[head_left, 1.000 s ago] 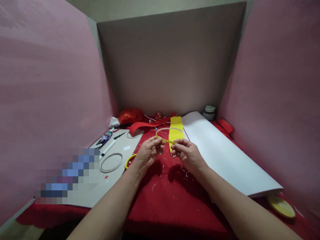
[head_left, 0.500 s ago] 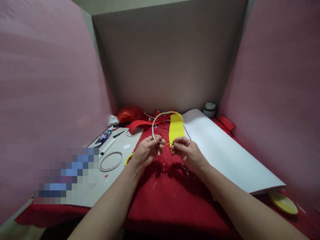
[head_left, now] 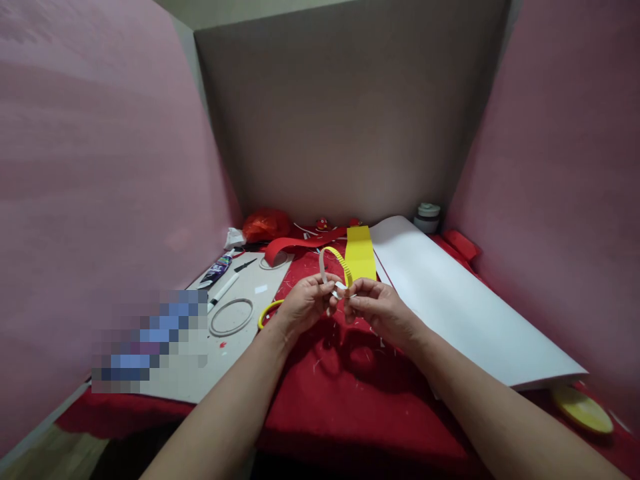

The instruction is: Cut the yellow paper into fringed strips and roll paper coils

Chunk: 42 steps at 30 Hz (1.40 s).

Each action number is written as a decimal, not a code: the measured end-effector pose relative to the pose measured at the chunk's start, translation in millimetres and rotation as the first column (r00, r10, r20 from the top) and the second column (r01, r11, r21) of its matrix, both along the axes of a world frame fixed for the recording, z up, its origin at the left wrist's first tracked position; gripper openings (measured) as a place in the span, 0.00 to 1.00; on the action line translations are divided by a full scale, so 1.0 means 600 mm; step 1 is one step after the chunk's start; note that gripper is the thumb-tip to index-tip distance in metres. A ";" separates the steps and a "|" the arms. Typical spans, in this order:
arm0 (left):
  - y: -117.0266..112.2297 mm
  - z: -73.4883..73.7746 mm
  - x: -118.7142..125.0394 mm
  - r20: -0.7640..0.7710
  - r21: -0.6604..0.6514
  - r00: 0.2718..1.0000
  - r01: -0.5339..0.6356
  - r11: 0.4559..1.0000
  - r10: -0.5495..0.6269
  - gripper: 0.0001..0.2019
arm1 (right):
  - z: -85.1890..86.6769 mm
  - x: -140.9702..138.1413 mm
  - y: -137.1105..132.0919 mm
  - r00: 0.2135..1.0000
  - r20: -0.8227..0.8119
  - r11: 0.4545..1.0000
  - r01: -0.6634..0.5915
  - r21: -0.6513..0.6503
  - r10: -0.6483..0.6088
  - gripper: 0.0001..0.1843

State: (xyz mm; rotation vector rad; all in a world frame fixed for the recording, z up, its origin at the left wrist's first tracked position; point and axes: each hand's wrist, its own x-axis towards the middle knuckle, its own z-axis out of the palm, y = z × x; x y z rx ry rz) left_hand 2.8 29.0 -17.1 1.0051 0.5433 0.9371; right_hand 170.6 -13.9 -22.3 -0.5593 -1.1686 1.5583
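A narrow bendy strip arches up in a loop between my two hands. One part of it looks yellow and finely ribbed; another part is whitish. My left hand pinches one end between thumb and fingers. Close beside it, my right hand pinches the other end, and the ends meet or nearly meet there. The fingers partly cover the joint, so I cannot tell whether the ends overlap. Just behind the loop lies a flat yellow sheet.
Left, a grey board carries a ring, a white marker and a purple tube. Yellow-handled scissors lie near my left wrist. A large white sheet spreads right, with a yellow disc at its corner.
The loop has become smaller as my hands have drawn closer together. Its ribbed yellow side now shows. The whole view has shifted slightly.
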 end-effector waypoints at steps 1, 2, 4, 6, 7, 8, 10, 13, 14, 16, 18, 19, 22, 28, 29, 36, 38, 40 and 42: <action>-0.001 0.000 0.001 -0.014 -0.009 1.000 -0.007 1.000 0.006 0.11 | 0.001 0.001 0.001 1.000 0.016 1.000 0.027 -0.006 -0.027 0.06; -0.001 0.001 0.002 -0.030 -0.013 0.999 -0.015 1.000 0.015 0.11 | 0.002 0.003 0.001 0.997 0.031 0.998 0.067 -0.005 -0.067 0.06; -0.002 0.000 0.004 -0.066 -0.008 0.998 -0.024 1.000 0.023 0.11 | 0.004 0.008 0.003 0.984 0.064 0.985 0.167 0.032 -0.169 0.08; -0.003 0.000 0.006 -0.093 0.003 0.995 -0.017 1.000 0.018 0.11 | 0.008 0.012 0.004 0.962 0.112 0.966 0.239 0.103 -0.250 0.10; -0.003 0.000 0.007 -0.104 0.009 0.994 -0.012 1.000 0.013 0.11 | 0.010 0.014 0.004 0.951 0.152 0.959 0.248 0.138 -0.268 0.09; -0.004 0.000 0.007 -0.114 0.019 0.993 -0.008 1.000 0.010 0.12 | 0.012 0.016 0.004 0.941 0.200 0.956 0.241 0.168 -0.272 0.08; -0.005 0.001 0.007 -0.128 0.042 0.992 -0.006 0.999 0.012 0.12 | 0.016 0.017 0.003 0.921 0.291 0.956 0.203 0.210 -0.260 0.08; -0.006 0.001 0.007 -0.159 0.076 0.987 -0.008 0.997 0.020 0.12 | 0.017 0.016 0.004 0.937 0.268 0.967 0.180 0.177 -0.224 0.10; -0.006 0.001 0.007 -0.174 0.090 0.984 -0.012 0.996 0.028 0.11 | 0.017 0.016 0.004 0.955 0.217 0.976 0.174 0.133 -0.200 0.10; -0.006 0.000 0.006 -0.209 0.114 0.977 -0.019 0.993 0.043 0.10 | 0.016 0.016 0.007 0.983 0.106 0.988 0.151 0.022 -0.152 0.10; -0.006 -0.001 0.006 -0.249 0.133 0.967 -0.013 0.991 0.046 0.09 | 0.016 0.018 0.010 0.991 0.021 0.988 0.135 -0.070 -0.133 0.11; -0.007 -0.002 0.005 -0.267 0.137 0.963 -0.002 0.991 0.039 0.09 | 0.016 0.020 0.011 0.990 -0.012 0.985 0.138 -0.104 -0.140 0.12; -0.010 0.000 0.004 -0.302 0.140 0.953 0.046 0.989 -0.001 0.09 | 0.018 0.024 0.015 0.978 -0.091 0.967 0.165 -0.193 -0.185 0.11; -0.017 0.004 0.002 -0.372 0.140 0.926 0.119 0.983 -0.059 0.11 | 0.020 0.026 0.021 0.946 -0.160 0.904 0.207 -0.375 -0.283 0.06; -0.017 0.004 0.002 -0.366 0.130 0.928 0.121 0.984 -0.066 0.11 | 0.019 0.026 0.023 0.942 -0.165 0.893 0.208 -0.400 -0.293 0.05; -0.013 0.013 0.001 -0.219 0.029 0.974 0.072 0.997 -0.064 0.10 | 0.013 0.029 0.028 0.941 -0.186 0.903 0.195 -0.383 -0.282 0.04; -0.011 0.016 -0.002 -0.148 0.012 0.989 0.022 1.000 -0.020 0.10 | 0.012 0.030 0.025 0.953 -0.169 0.916 0.179 -0.360 -0.253 0.04; -0.009 0.018 -0.005 -0.060 0.011 0.998 -0.015 1.000 0.015 0.10 | 0.013 0.031 0.021 0.969 -0.158 0.918 0.118 -0.378 -0.190 0.04; -0.007 0.018 -0.008 0.015 0.007 1.000 -0.028 1.000 0.027 0.10 | 0.015 0.032 0.017 0.980 -0.167 0.917 0.034 -0.396 -0.108 0.05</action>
